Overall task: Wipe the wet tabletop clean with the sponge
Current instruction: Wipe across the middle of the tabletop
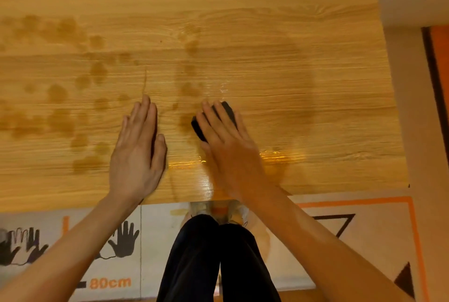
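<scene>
A wooden tabletop (pixel 267 34) fills the upper view. Dark wet blotches (pixel 58 117) cover its left half, and a glossy wet film (pixel 274 153) shines near the front edge on the right. A black sponge (pixel 228 109) lies on the table at the centre right. My right hand (pixel 226 141) presses flat on top of it, fingers spread over it, hiding most of the sponge. My left hand (pixel 138 153) rests flat on the wood to the left of the sponge, fingers together, holding nothing.
The table's right edge (pixel 393 107) and front edge (pixel 73 207) border a floor mat printed with hand outlines (pixel 124 241) and "80cm" (pixel 110 283). My dark-trousered legs (pixel 206 260) stand just below the front edge. A wall runs behind the table.
</scene>
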`<state>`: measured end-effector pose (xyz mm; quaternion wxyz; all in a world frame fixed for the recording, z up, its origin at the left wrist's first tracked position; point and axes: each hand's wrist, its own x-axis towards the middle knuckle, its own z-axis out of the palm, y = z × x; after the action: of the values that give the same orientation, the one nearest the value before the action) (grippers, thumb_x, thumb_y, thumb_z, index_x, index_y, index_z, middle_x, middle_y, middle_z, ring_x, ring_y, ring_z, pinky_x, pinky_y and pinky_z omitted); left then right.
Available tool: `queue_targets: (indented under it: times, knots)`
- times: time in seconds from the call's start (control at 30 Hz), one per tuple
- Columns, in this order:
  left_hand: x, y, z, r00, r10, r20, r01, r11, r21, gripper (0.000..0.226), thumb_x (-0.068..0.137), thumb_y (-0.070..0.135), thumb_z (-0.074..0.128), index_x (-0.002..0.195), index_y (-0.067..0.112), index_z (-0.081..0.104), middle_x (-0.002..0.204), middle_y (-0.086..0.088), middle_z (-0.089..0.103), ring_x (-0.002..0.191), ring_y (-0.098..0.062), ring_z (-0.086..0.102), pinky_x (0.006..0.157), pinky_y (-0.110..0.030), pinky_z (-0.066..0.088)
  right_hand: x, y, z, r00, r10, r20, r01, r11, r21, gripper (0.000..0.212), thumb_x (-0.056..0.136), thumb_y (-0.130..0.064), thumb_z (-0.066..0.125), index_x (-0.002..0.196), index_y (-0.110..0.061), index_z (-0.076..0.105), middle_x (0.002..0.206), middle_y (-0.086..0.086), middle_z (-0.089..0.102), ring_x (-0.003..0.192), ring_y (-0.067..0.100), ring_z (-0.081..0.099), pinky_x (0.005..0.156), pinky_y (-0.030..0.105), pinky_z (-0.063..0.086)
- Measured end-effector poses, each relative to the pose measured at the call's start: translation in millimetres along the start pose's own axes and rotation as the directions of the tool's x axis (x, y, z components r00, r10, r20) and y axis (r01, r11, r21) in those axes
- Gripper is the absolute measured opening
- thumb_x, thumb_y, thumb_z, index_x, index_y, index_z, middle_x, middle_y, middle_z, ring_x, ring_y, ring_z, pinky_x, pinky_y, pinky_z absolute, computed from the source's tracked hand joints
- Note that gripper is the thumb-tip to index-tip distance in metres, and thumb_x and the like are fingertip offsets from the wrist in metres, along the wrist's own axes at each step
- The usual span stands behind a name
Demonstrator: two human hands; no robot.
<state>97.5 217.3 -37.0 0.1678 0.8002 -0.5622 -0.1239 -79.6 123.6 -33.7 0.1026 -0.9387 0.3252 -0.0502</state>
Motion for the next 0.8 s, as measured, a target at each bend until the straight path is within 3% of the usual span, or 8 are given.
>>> queue_targets:
  times: [0.1,0.23,0.3,0.4,0.5,0.6,0.7,0.8]
  knots:
    - [0,-2,1,1.000,0.006,-0.006,-0.006,1.000,0.011,0.058,0.108,0.026,0.031,0.161,0.004,0.021,0.170,-0.007,0.014,0.159,-0.016,0.007,0.130,-0.037,0.006,30,42,-11,0.999,-0.019,0.038,0.019,1.000,0.012,0.052,0.101,-0.024,0.035,0.150,-0.009,0.029,0.158,0.009,0.026,0.147,0.027,0.020,0.121,0.046,0.014]
    - [-1,-3,1,1.000,0.012,-0.012,-0.012,1.000,0.023,0.058,0.107,0.026,0.032,0.161,0.005,0.021,0.170,-0.005,0.014,0.159,-0.018,0.009,0.129,-0.034,0.006,88,85,-24,0.950,0.301,-0.077,-0.288,0.946,0.149,0.049,0.106,-0.028,0.028,0.152,-0.012,0.025,0.161,0.005,0.020,0.150,0.023,0.011,0.121,0.039,-0.001]
    - [-1,-4,0,1.000,0.011,-0.010,-0.011,1.000,0.023,0.058,0.107,0.025,0.032,0.161,0.006,0.021,0.170,-0.005,0.015,0.159,-0.018,0.009,0.129,-0.033,0.006,89,76,-22,0.974,0.217,-0.071,-0.204,0.966,0.162,0.048,0.106,-0.028,0.030,0.151,-0.013,0.028,0.160,0.004,0.022,0.150,0.020,0.011,0.120,0.037,-0.003]
    - [-1,-3,0,1.000,0.005,-0.011,-0.005,1.000,0.028,0.058,0.107,0.026,0.032,0.161,0.006,0.021,0.171,-0.005,0.014,0.159,-0.017,0.008,0.129,-0.033,0.006,37,54,-20,0.998,-0.052,-0.033,0.057,0.985,0.161,0.047,0.103,-0.025,0.038,0.148,-0.013,0.036,0.157,0.005,0.031,0.148,0.024,0.020,0.120,0.041,0.005]
    - [-2,-3,1,1.000,-0.002,-0.017,0.002,1.000,0.026,0.058,0.107,0.026,0.032,0.162,0.008,0.021,0.171,-0.003,0.014,0.159,-0.016,0.008,0.129,-0.035,0.007,-26,37,-19,0.975,-0.211,0.068,0.192,0.957,0.216,0.050,0.102,-0.028,0.039,0.150,-0.018,0.031,0.159,-0.001,0.024,0.150,0.018,0.011,0.123,0.038,0.000]
    - [0,-1,1,1.000,-0.005,-0.021,0.006,1.000,0.018,0.058,0.108,0.027,0.032,0.161,0.009,0.022,0.171,-0.003,0.014,0.159,-0.016,0.009,0.129,-0.036,0.009,-14,55,-26,0.938,-0.323,0.126,0.289,0.929,0.231,0.049,0.104,-0.029,0.037,0.151,-0.019,0.029,0.160,-0.002,0.022,0.150,0.017,0.007,0.122,0.031,-0.005]
    - [1,-1,0,1.000,-0.008,-0.026,0.008,1.000,0.016,0.057,0.108,0.027,0.033,0.161,0.010,0.024,0.171,-0.003,0.015,0.158,-0.016,0.009,0.129,-0.034,0.008,56,75,-27,0.993,-0.103,0.055,0.090,0.974,0.207,0.049,0.106,-0.032,0.031,0.152,-0.017,0.028,0.160,0.000,0.022,0.150,0.019,0.010,0.121,0.033,-0.002]
    - [-1,-1,0,1.000,-0.008,-0.028,0.009,1.000,0.016,0.057,0.108,0.026,0.033,0.161,0.010,0.024,0.171,-0.002,0.015,0.158,-0.017,0.010,0.129,-0.032,0.007,88,70,-22,0.996,0.083,-0.028,-0.076,0.975,0.208,0.048,0.106,-0.030,0.030,0.151,-0.014,0.029,0.160,0.002,0.022,0.150,0.019,0.010,0.120,0.035,-0.004]
